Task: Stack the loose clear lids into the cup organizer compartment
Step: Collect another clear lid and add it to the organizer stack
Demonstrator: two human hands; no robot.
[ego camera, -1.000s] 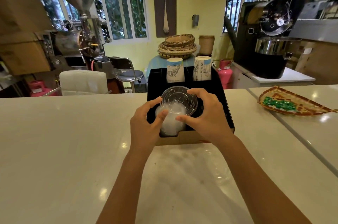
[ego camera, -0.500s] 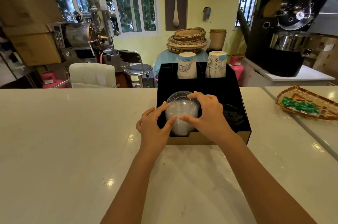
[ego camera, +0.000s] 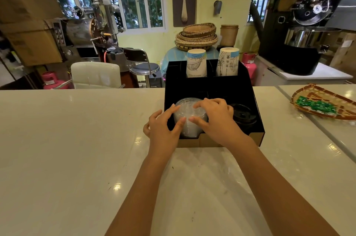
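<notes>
A black cup organizer (ego camera: 250, 93) stands on the white counter. A stack of clear lids (ego camera: 187, 114) sits in its front left compartment. My left hand (ego camera: 161, 128) rests against the stack's left side, thumb and fingers touching it. My right hand (ego camera: 215, 118) lies over the top and right side of the stack, fingers spread on the uppermost lid. The lower part of the stack is hidden by the compartment wall and my hands.
Black lids (ego camera: 243, 115) fill the front right compartment. Two paper cup stacks (ego camera: 196, 63) (ego camera: 227, 62) stand in the rear compartments. A woven tray of green packets (ego camera: 325, 104) lies at the right. The counter (ego camera: 77, 149) stretches left and toward me.
The top clear lid, held tilted above the stack a second ago, now lies flat on the stack. Both hands have lowered with it into the compartment.
</notes>
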